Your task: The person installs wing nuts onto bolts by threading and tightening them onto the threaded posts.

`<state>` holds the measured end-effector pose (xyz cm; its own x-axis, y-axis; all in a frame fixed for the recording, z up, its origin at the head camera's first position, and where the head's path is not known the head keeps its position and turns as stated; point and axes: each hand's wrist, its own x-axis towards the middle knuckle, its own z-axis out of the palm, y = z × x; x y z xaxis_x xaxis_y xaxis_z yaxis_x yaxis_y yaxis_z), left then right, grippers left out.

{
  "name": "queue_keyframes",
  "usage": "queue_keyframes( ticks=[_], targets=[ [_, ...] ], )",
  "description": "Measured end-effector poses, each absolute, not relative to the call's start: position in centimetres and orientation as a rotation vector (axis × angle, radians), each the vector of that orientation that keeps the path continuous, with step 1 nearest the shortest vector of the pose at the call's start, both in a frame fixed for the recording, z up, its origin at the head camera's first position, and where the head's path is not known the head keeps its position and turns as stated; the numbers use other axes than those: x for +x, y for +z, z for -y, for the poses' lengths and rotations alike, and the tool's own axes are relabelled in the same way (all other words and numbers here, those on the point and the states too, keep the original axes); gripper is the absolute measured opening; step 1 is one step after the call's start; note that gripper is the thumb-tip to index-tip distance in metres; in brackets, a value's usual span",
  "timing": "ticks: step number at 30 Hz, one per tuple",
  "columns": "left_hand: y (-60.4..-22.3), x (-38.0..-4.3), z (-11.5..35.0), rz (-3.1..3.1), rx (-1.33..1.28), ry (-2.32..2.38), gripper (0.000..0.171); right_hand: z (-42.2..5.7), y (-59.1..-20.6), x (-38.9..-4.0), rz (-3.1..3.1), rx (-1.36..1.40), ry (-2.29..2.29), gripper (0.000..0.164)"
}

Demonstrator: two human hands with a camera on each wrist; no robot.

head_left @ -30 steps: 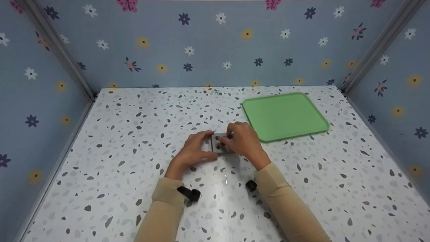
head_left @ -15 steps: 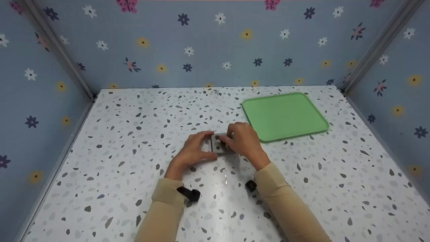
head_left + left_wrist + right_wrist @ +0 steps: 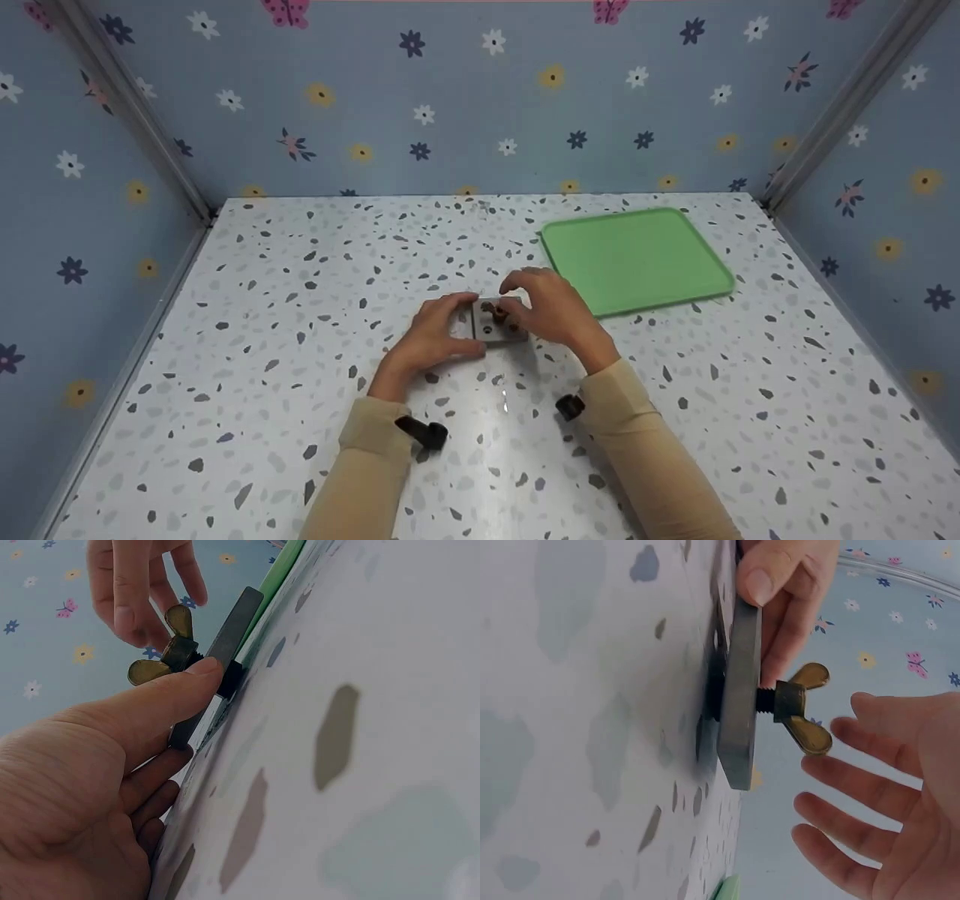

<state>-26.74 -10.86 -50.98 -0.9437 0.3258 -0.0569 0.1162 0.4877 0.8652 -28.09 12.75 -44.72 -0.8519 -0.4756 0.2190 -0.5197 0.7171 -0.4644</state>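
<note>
A flat grey metal plate (image 3: 739, 712) with holes lies near the middle of the table in the head view. My left hand (image 3: 435, 337) grips its left end, thumb on the near edge and fingers on the far edge. A threaded bolt (image 3: 765, 700) passes up through the plate, its dark head (image 3: 715, 694) between plate and tabletop. On the thread sits a brass-coloured wing nut (image 3: 810, 739), with a stretch of bare thread showing below it. My right hand (image 3: 551, 307) hovers right beside the wing nut, fingers loosely spread and holding nothing.
A green tray (image 3: 637, 262) lies behind and to the right of my right hand. The speckled white tabletop (image 3: 300, 360) is bounded by blue flowered panels (image 3: 480, 97) at the back and both sides.
My right hand was pinching the wing nut; now its fingers have opened and it has shifted slightly right, leaving the nut uncovered. My left hand and the plate have stayed in place.
</note>
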Motion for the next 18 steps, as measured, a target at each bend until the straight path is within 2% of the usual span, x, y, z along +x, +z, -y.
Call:
queue_keyframes(
  ticks=[9,18],
  targets=[
    [-50.84,-26.64,10.80,-2.515,0.362,1.436,0.093,-13.55,-44.42,-28.25,2.837,1.004,0.795,0.030],
    [-50.99,-26.80,10.76,-2.524,0.370,1.438,0.092,-13.28,-44.28,-28.12,2.881,1.090,0.757,0.075]
  ],
)
